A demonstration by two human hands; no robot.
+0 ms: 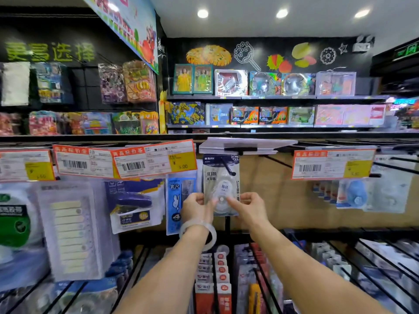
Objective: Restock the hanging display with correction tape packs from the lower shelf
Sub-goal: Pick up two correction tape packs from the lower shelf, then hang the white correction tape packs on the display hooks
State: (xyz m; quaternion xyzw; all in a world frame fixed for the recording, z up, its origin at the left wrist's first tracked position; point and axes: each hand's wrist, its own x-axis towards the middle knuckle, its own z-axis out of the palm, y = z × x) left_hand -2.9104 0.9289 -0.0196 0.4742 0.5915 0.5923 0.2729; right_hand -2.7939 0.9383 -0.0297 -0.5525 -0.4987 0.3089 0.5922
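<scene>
My left hand [196, 206] and right hand [246, 206] pinch the correction tape pack [221, 177]; fingers hide its lower edges, print blurred.

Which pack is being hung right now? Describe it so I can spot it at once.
Find the row of orange price tags across the hanging display; one holder is flipped up. Under it hangs the correction tape pack, held by the left hand and right hand. Unlike the blue packs beside it, it's white and navy-topped.

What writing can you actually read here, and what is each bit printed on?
"30米 大容量": correction tape pack held by both hands.
"5.00": yellow patch of the price tag.
"套尺": blue ruler pack.
"更多选择": green wall lettering.
Barcodes, other tags, lower-shelf packs: too blurred.
</scene>
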